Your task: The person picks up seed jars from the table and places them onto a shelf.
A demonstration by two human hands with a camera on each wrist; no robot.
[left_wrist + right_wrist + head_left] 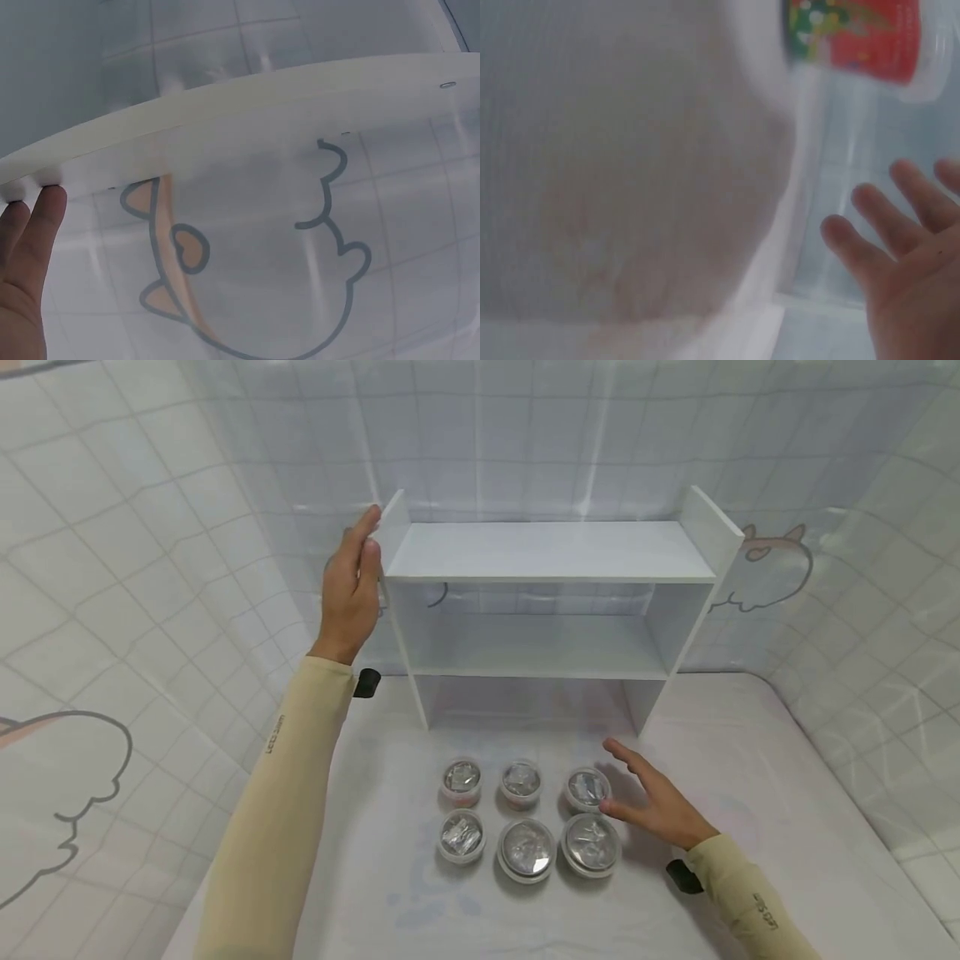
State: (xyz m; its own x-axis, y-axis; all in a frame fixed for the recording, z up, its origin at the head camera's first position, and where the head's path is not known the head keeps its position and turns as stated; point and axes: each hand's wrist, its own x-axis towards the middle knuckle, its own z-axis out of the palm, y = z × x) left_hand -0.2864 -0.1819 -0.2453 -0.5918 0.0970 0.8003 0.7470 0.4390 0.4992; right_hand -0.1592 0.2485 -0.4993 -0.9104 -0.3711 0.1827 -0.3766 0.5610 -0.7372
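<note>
My left hand (351, 593) is raised with straight fingers against the outer left side of a white two-tier shelf (551, 552). The left wrist view shows its fingertips (51, 202) touching the panel. Lower right, my right hand (663, 802) is spread beside the back right round tub (587, 787), its thumb near the rim; whether they touch I cannot tell. Two more small tubs, left (461, 779) and middle (521, 781), share that back row. In front are a small tub (461, 835) and two larger ones, middle (527, 850) and right (591, 843). A red-and-green printed tub (862, 34) shows in the right wrist view.
The shelf stands at the back of a white-covered table (375, 893), behind the tubs. Grid-patterned sheeting (480, 443) with cartoon drawings hangs behind and along both sides.
</note>
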